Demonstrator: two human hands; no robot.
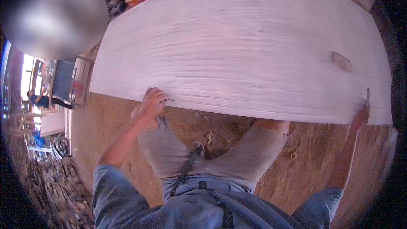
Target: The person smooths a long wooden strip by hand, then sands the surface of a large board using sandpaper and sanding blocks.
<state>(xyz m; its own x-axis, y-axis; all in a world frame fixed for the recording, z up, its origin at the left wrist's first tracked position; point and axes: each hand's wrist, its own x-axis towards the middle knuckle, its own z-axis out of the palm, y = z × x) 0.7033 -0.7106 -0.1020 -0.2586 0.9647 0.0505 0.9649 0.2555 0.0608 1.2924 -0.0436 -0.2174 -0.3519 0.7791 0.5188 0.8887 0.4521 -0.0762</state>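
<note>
At the far left, beyond the brown ground (110, 121), a person (40, 98) in dark clothes is seen in the background, near a dark upright panel (63, 78). Below them, a cluttered heap (53, 186) is spread along the side, too blurred for its pieces to be named. The left hand (152, 103) is placed at the near edge of the long pale board (220, 55), left of its middle, with the fingers bent over the edge; whether the grip is closed on the board cannot be told. The board is stretched across the view in front of the knees, its surface marked by fine lengthwise streaks. Between the two arms, the light trousers (163, 150) are seen with the knees set apart, close to the near edge. Toward the right end, a small block (341, 61) is laid on the board, apart from both hands. Farther right, the right hand (362, 114) is held at the near edge by the right end; its fingers are blurred, and its grip cannot be told.
</note>
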